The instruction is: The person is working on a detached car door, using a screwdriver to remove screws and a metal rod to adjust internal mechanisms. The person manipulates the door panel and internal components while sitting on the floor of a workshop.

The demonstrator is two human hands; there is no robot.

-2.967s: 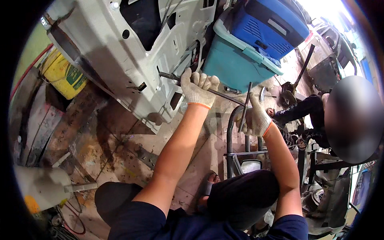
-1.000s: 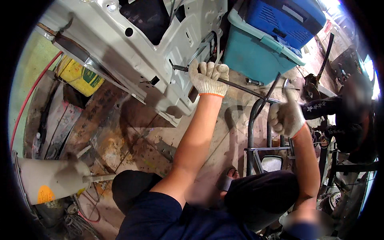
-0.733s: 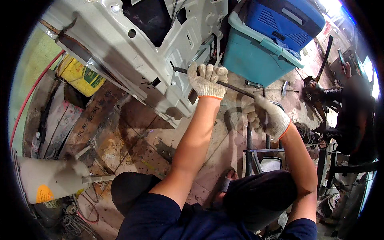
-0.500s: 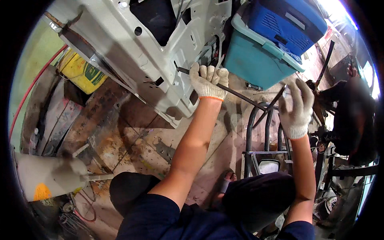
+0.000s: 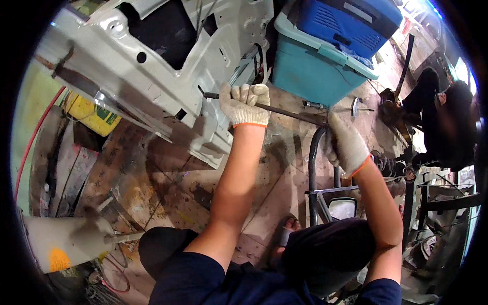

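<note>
A long dark metal rod [image 5: 292,115] runs from a light grey car door panel [image 5: 157,101] across to my right. Its far left end meets the panel at a small slot, where the tip seems to enter; how deep I cannot tell. My left hand [image 5: 246,105], in a white knit glove with an orange cuff, is wrapped round the rod close to that slot. At the rod's other end is my gloved right hand [image 5: 348,145], fingers curled down round the end, which the glove mostly hides.
A teal bin [image 5: 320,68] with a blue case [image 5: 351,25] on top stands beyond the rod. Black metal tubing [image 5: 313,162] rises below my right hand. On the floor are a metal cylinder [image 5: 315,104] and a round metal piece [image 5: 355,107]. A yellow container [image 5: 94,114] stands left.
My right hand, previously raised with fingers loosely extended beside the rod's crossed end, has come inward and down and closed on that end. My left hand keeps its grip. The view has shifted slightly.
</note>
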